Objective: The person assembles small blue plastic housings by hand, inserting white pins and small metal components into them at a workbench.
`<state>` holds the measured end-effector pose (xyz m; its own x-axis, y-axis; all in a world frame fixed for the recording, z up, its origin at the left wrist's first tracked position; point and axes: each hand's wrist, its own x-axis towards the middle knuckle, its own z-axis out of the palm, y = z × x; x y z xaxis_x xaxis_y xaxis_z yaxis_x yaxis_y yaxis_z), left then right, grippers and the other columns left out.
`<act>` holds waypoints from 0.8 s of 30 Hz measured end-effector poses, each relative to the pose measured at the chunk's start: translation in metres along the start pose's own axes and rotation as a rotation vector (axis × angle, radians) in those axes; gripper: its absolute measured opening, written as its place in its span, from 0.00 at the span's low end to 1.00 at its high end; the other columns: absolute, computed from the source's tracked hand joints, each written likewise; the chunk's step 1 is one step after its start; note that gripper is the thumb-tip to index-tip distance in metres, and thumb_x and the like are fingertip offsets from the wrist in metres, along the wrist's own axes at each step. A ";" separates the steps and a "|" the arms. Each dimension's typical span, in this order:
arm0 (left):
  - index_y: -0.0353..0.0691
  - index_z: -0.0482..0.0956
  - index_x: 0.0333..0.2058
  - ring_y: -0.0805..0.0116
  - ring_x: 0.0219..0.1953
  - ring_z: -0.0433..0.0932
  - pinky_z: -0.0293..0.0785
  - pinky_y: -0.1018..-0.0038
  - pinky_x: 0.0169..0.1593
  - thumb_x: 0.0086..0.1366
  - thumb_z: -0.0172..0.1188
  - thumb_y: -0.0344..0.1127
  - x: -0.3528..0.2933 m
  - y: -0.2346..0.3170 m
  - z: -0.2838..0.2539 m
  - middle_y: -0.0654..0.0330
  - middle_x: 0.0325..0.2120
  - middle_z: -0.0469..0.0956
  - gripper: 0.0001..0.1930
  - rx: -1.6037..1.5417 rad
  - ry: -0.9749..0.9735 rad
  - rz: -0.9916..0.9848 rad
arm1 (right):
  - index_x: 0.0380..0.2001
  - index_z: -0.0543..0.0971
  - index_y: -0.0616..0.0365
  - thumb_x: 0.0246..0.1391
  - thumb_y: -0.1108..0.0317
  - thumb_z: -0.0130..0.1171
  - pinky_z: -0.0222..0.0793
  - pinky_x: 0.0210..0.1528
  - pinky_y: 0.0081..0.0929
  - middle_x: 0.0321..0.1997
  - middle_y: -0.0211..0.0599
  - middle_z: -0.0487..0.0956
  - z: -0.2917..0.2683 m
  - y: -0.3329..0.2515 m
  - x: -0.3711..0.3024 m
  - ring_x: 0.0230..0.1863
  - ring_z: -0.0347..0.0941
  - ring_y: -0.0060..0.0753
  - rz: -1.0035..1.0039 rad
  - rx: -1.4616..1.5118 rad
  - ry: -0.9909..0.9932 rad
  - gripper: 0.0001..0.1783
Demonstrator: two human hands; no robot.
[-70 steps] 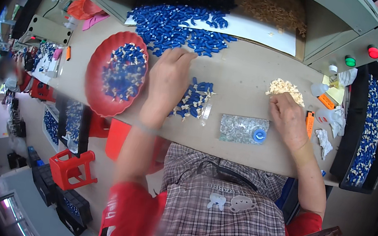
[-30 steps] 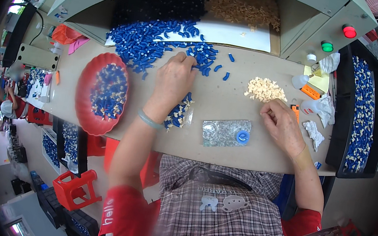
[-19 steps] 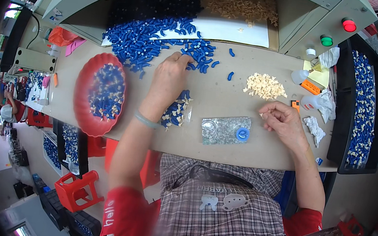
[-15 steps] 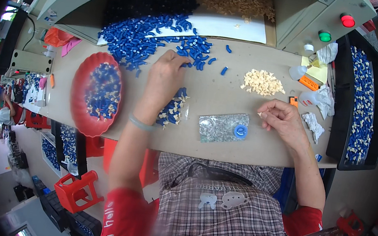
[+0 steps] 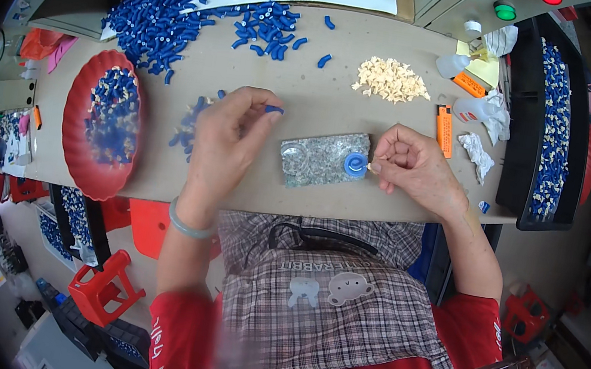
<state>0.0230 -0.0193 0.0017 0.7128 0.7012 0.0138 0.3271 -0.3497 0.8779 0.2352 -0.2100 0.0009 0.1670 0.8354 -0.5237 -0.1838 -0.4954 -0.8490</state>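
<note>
Beige tabletop (image 5: pixel 329 106), red stool (image 5: pixel 89 299) below; left fingers (image 5: pixel 255 97) pinch a blue piece (image 5: pixel 273 110), right fingers (image 5: pixel 390 171) a cream piece (image 5: pixel 370 167).

Pale lettering (image 5: pixel 305 267) crosses the plaid apron (image 5: pixel 328 325); the red left sleeve (image 5: pixel 184 320) apparently bears white script (image 5: pixel 157 339).

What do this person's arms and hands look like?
The left hand and right hand are both ungloved. A smooth, pale grey-green bangle circles the left wrist. The short red sleeves carry white lettering, leaving the forearms uncovered.
</note>
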 end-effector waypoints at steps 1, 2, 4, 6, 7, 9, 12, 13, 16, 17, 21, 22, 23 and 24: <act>0.34 0.80 0.38 0.73 0.28 0.78 0.72 0.78 0.34 0.62 0.63 0.26 -0.004 -0.003 0.002 0.59 0.29 0.81 0.06 -0.072 0.003 -0.027 | 0.35 0.72 0.61 0.58 0.79 0.60 0.74 0.29 0.17 0.26 0.28 0.77 0.001 -0.001 -0.001 0.25 0.75 0.16 0.008 -0.003 -0.004 0.07; 0.34 0.80 0.38 0.73 0.28 0.78 0.72 0.78 0.34 0.62 0.63 0.26 -0.007 -0.004 0.003 0.59 0.29 0.81 0.06 -0.077 0.005 -0.034 | 0.35 0.71 0.61 0.57 0.79 0.61 0.74 0.28 0.17 0.26 0.28 0.77 0.002 -0.003 -0.001 0.25 0.75 0.16 0.007 -0.040 0.004 0.07; 0.34 0.80 0.38 0.74 0.29 0.79 0.73 0.79 0.35 0.62 0.63 0.26 -0.012 -0.006 0.005 0.59 0.29 0.82 0.06 -0.171 -0.006 -0.054 | 0.35 0.71 0.61 0.57 0.79 0.61 0.73 0.28 0.17 0.25 0.29 0.78 0.005 -0.005 -0.001 0.24 0.75 0.16 0.014 -0.081 0.009 0.08; 0.33 0.80 0.38 0.74 0.30 0.80 0.74 0.79 0.35 0.62 0.63 0.26 -0.016 -0.010 0.007 0.59 0.29 0.82 0.06 -0.219 -0.018 -0.072 | 0.35 0.69 0.59 0.57 0.80 0.61 0.72 0.28 0.15 0.27 0.26 0.76 0.007 -0.008 -0.001 0.25 0.73 0.13 0.035 -0.125 0.037 0.10; 0.33 0.80 0.38 0.74 0.31 0.81 0.75 0.78 0.36 0.62 0.63 0.26 -0.018 -0.012 0.008 0.59 0.29 0.82 0.06 -0.262 -0.031 -0.082 | 0.35 0.69 0.59 0.57 0.80 0.61 0.72 0.28 0.15 0.27 0.26 0.76 0.009 -0.010 -0.001 0.25 0.73 0.13 0.041 -0.129 0.033 0.10; 0.33 0.80 0.37 0.73 0.31 0.82 0.75 0.78 0.36 0.62 0.63 0.26 -0.021 -0.012 0.008 0.59 0.29 0.82 0.06 -0.313 -0.036 -0.099 | 0.35 0.68 0.59 0.56 0.81 0.61 0.71 0.27 0.15 0.26 0.26 0.76 0.011 -0.014 -0.001 0.25 0.73 0.13 0.067 -0.191 0.056 0.11; 0.31 0.80 0.38 0.71 0.32 0.83 0.77 0.77 0.37 0.63 0.62 0.26 -0.023 -0.011 0.008 0.58 0.30 0.82 0.06 -0.327 -0.061 -0.084 | 0.34 0.67 0.59 0.56 0.82 0.61 0.71 0.27 0.15 0.26 0.26 0.75 0.015 -0.019 -0.001 0.25 0.73 0.13 0.069 -0.264 0.079 0.12; 0.31 0.80 0.39 0.71 0.32 0.83 0.77 0.76 0.37 0.64 0.61 0.25 -0.023 -0.010 0.008 0.57 0.30 0.82 0.06 -0.290 -0.082 -0.054 | 0.34 0.67 0.59 0.56 0.82 0.61 0.71 0.27 0.15 0.26 0.26 0.75 0.016 -0.021 -0.002 0.25 0.73 0.13 0.071 -0.266 0.076 0.12; 0.29 0.79 0.48 0.75 0.36 0.81 0.78 0.80 0.41 0.68 0.58 0.24 -0.026 -0.006 0.004 0.58 0.37 0.80 0.11 -0.304 -0.147 -0.070 | 0.35 0.67 0.58 0.55 0.82 0.60 0.71 0.26 0.15 0.27 0.26 0.76 0.018 -0.023 -0.003 0.24 0.73 0.13 0.045 -0.320 0.088 0.12; 0.29 0.79 0.48 0.75 0.36 0.81 0.78 0.80 0.41 0.68 0.58 0.24 -0.025 -0.004 0.004 0.58 0.37 0.80 0.11 -0.304 -0.145 -0.071 | 0.35 0.67 0.58 0.55 0.82 0.60 0.71 0.26 0.15 0.27 0.27 0.76 0.018 -0.023 -0.003 0.24 0.73 0.13 0.048 -0.320 0.083 0.12; 0.30 0.81 0.45 0.70 0.34 0.83 0.78 0.77 0.39 0.66 0.58 0.23 -0.025 0.001 0.008 0.55 0.33 0.82 0.10 -0.299 -0.164 0.002 | 0.35 0.67 0.57 0.54 0.83 0.61 0.72 0.25 0.16 0.27 0.27 0.76 0.009 -0.019 -0.004 0.23 0.74 0.15 0.015 -0.134 0.051 0.14; 0.30 0.81 0.44 0.70 0.35 0.83 0.78 0.77 0.39 0.66 0.58 0.23 -0.027 0.001 0.009 0.55 0.34 0.83 0.09 -0.355 -0.198 -0.011 | 0.35 0.67 0.57 0.54 0.83 0.61 0.72 0.25 0.16 0.27 0.27 0.76 0.007 -0.019 -0.005 0.23 0.74 0.15 0.013 -0.134 0.051 0.14; 0.30 0.81 0.44 0.70 0.35 0.83 0.78 0.77 0.39 0.66 0.58 0.23 -0.029 0.002 0.011 0.55 0.34 0.83 0.09 -0.353 -0.198 -0.008 | 0.36 0.67 0.57 0.54 0.83 0.61 0.72 0.25 0.16 0.28 0.28 0.77 0.004 -0.018 -0.005 0.23 0.74 0.16 0.026 -0.038 0.037 0.14; 0.31 0.80 0.43 0.71 0.36 0.83 0.79 0.77 0.40 0.67 0.58 0.23 -0.032 0.004 0.015 0.56 0.34 0.83 0.08 -0.440 -0.230 -0.093 | 0.36 0.68 0.56 0.54 0.82 0.62 0.72 0.24 0.17 0.28 0.29 0.78 0.002 -0.018 -0.005 0.23 0.75 0.18 0.038 0.057 0.022 0.15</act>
<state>0.0109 -0.0521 -0.0019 0.8278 0.5442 -0.1365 0.1388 0.0372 0.9896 0.2356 -0.2048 0.0194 0.1805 0.8105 -0.5573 -0.2451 -0.5116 -0.8235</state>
